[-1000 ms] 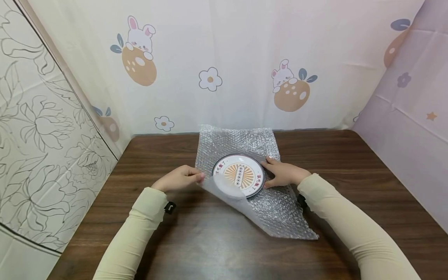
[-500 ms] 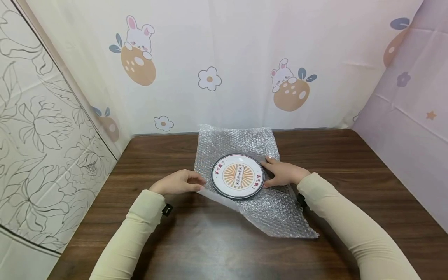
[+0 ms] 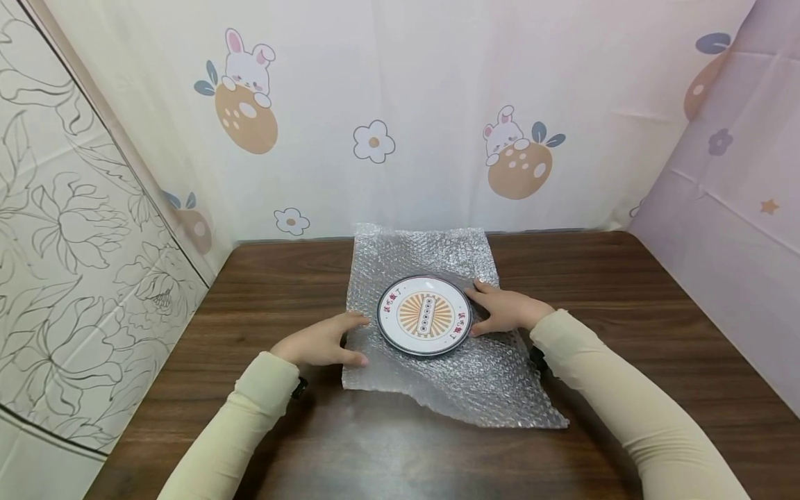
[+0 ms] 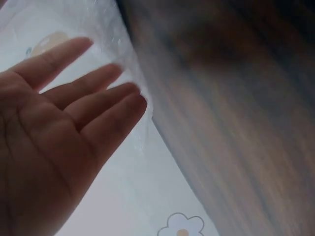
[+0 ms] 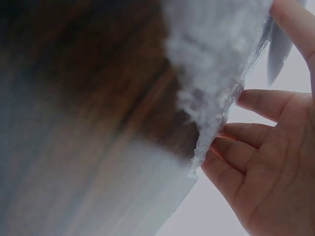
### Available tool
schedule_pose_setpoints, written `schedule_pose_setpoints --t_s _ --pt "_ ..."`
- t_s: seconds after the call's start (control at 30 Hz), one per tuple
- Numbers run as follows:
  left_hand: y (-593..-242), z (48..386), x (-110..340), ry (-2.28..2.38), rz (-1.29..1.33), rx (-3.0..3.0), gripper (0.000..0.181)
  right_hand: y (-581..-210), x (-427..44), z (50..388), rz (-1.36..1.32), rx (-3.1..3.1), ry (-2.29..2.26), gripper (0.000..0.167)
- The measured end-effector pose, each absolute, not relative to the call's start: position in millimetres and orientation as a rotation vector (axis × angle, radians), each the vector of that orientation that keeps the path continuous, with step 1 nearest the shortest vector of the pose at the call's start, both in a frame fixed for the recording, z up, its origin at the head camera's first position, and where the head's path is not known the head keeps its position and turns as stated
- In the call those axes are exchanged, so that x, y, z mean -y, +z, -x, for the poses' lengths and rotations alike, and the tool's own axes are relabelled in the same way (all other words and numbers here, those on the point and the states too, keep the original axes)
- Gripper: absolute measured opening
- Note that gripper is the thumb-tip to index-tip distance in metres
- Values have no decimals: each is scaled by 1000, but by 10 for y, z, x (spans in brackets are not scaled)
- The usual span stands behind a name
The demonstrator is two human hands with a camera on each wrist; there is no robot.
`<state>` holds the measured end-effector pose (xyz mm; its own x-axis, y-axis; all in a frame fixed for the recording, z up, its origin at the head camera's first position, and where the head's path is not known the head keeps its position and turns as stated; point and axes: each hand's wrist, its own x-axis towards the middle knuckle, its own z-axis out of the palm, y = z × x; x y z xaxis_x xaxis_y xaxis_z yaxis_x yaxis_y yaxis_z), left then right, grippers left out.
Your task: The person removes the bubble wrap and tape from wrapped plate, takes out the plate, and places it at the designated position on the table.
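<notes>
A round white plate (image 3: 403, 335) with a dark rim, an orange sunburst and red lettering lies face up on a sheet of bubble wrap (image 3: 425, 250). My left hand (image 3: 321, 340) is at the sheet's left edge with thumb and fingers spread apart; in the left wrist view its fingers (image 4: 101, 108) are straight and pinch nothing. To the right of the plate my right hand (image 3: 506, 309) rests on the bubble wrap, thumb and fingers spread near the rim. Its fingers (image 5: 236, 157) touch the wrap in the right wrist view.
The sheet lies on a dark wooden table (image 3: 594, 278), its front right corner reaching toward the near edge. A pale curtain (image 3: 425, 83) printed with rabbits and flowers hangs behind. At the left stands a white panel (image 3: 81, 208) with line-drawn flowers.
The folded near-left part of the bubble wrap has come down flat, uncovering the whole plate. My left hand has let go of that corner and spread its fingers. My right hand has stayed put.
</notes>
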<state>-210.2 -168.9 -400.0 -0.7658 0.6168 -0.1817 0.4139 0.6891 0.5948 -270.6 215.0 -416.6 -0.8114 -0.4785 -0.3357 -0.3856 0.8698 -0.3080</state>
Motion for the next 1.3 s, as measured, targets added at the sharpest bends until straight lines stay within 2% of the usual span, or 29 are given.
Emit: schedule_pose_setpoints --t_s 0.47,0.87,1.3 --pt "-4121 1960 1495 565 -793 -2647 106 -4164 -2152 2713 650 -2642 -300 102" --pt "-4196 1956 1367 282 -796 -2700 111 -4180 -2154 2729 640 -2640 -311 103" --pt "-4183 1971 1345 358 -747 -2650 112 -4193 -2158 2732 640 -2640 -327 104"
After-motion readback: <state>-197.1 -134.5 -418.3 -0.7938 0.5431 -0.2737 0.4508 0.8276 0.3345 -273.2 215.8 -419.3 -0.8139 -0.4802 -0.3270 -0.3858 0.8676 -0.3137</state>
